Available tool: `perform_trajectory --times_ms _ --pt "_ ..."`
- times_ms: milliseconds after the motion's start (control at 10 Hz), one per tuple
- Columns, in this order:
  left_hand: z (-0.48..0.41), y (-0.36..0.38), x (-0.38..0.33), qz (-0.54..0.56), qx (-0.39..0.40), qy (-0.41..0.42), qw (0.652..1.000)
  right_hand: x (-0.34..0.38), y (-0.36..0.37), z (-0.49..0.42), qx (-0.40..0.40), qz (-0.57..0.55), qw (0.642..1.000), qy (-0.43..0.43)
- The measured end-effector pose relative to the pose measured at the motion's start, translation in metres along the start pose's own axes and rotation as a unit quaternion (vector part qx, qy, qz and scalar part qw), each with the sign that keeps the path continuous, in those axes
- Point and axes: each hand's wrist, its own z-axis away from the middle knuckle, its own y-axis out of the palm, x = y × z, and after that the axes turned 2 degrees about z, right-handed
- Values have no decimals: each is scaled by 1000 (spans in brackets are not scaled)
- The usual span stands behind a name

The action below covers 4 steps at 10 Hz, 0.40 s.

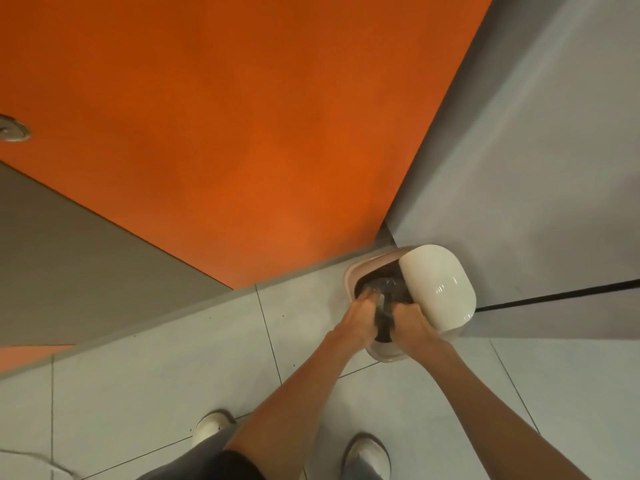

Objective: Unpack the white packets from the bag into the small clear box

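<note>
A small bin (pixel 350 276) with a beige rim stands on the floor against the grey wall, its white lid (pixel 437 288) tipped up. A black bag (pixel 384 289) lines it, crumpled and shiny at the mouth. My left hand (pixel 360 315) reaches into the bin from the left and its fingers pinch the bag's crumpled plastic. My right hand (pixel 414 323) grips the bag's near edge just under the lid. I see no white packets and no small clear box in view. What lies inside the bag is hidden.
I stand on pale grey floor tiles (pixel 173 375), both white shoes (pixel 211 431) visible below. An orange wall panel (pixel 242 133) and a brown panel (pixel 86 271) rise at the left, and grey panels (pixel 536 168) at the right. The bin sits in the corner between them.
</note>
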Motion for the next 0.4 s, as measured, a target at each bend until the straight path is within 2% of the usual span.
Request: perform_trajectory --times_ms 200,300,400 --pt "45 -40 -14 -18 -13 0 1000 16 -33 37 -57 -10 998 -5" --pt "90 -85 -39 -14 -32 31 999 27 -77 75 -98 -24 993 -55" --pt "151 -135 -81 -61 -52 67 994 38 -128 119 -129 -17 988 -79"
